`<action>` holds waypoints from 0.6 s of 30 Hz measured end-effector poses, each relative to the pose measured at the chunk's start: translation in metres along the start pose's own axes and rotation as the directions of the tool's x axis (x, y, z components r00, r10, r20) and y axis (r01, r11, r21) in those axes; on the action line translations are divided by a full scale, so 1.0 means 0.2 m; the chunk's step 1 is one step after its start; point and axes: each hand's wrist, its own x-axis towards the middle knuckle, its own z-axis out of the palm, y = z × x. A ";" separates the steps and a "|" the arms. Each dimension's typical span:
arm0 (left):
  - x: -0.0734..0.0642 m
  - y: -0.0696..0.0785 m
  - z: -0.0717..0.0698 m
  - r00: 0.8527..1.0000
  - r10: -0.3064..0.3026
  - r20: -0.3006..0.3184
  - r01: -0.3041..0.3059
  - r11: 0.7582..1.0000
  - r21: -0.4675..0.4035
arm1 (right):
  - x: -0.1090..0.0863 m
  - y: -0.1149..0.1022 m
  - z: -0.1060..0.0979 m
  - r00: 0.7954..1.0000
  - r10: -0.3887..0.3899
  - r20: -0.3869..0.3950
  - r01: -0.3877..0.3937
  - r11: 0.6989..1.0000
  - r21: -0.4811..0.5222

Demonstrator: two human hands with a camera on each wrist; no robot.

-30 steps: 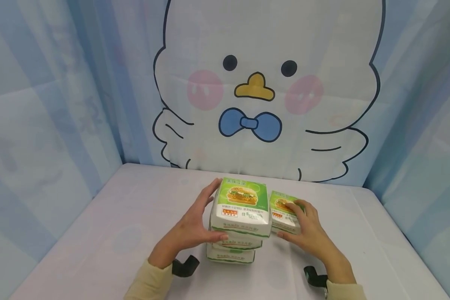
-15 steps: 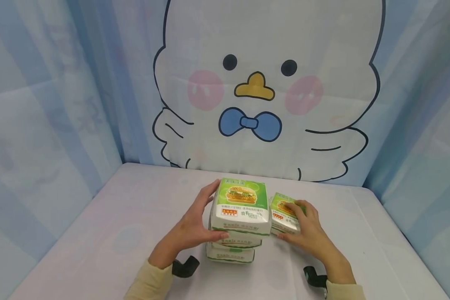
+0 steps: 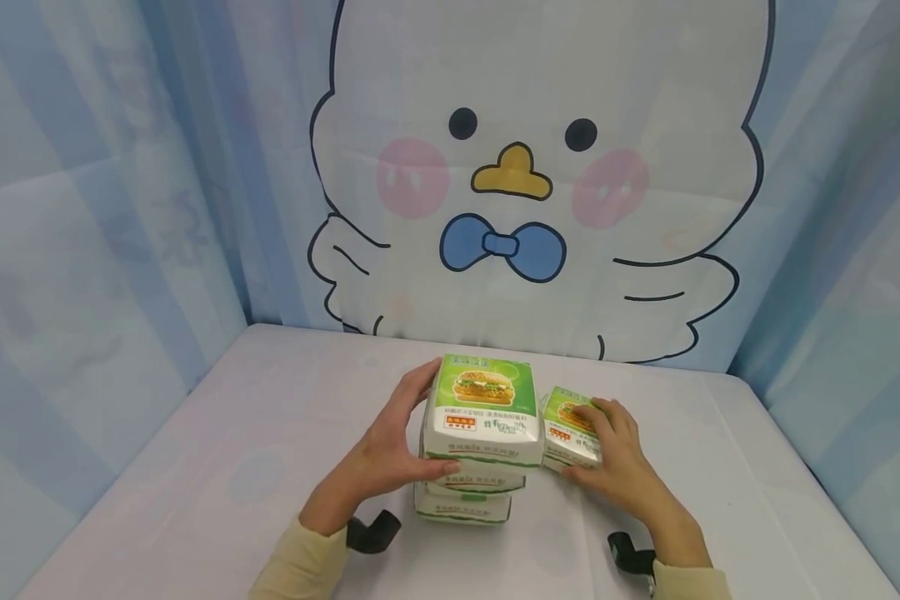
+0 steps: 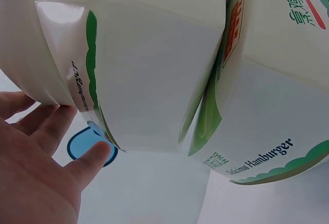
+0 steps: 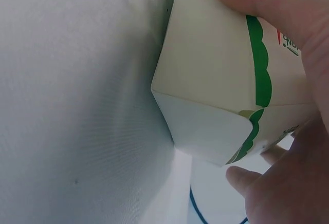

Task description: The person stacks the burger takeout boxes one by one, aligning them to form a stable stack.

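Observation:
Three hamburger boxes stand in a stack in the head view. The left hand (image 3: 378, 454) holds the top box (image 3: 483, 400), thumb on its front side and fingers toward the back; its lid shows a burger on green. Beneath lie the middle box (image 3: 468, 483) and the bottom box (image 3: 461, 507), slightly out of line. To the right, the right hand (image 3: 626, 454) grips another hamburger box (image 3: 558, 454) close beside the stack, with fingers over the lid and thumb at the front. In the right wrist view this box (image 5: 205, 54) sits at the white table surface.
A white tabletop (image 3: 217, 467) spreads around the boxes. Behind it hangs a curtain (image 3: 675, 317) with a white cartoon bird, and blue-white curtains (image 3: 82, 250) enclose the sides. A black strap-on mount (image 3: 375, 532) projects from the left wrist, another mount (image 3: 630, 554) from the right.
The box under the right hand has shifted slightly toward the person, the right thumb moving a little to the right. The left hand and the stack stay nearly the same.

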 end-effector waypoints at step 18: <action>0.01 0.01 -0.01 1.000 -0.004 0.008 0.004 1.000 0.010 | -0.01 0.01 -0.03 1.000 0.005 -0.028 -0.004 1.000 0.007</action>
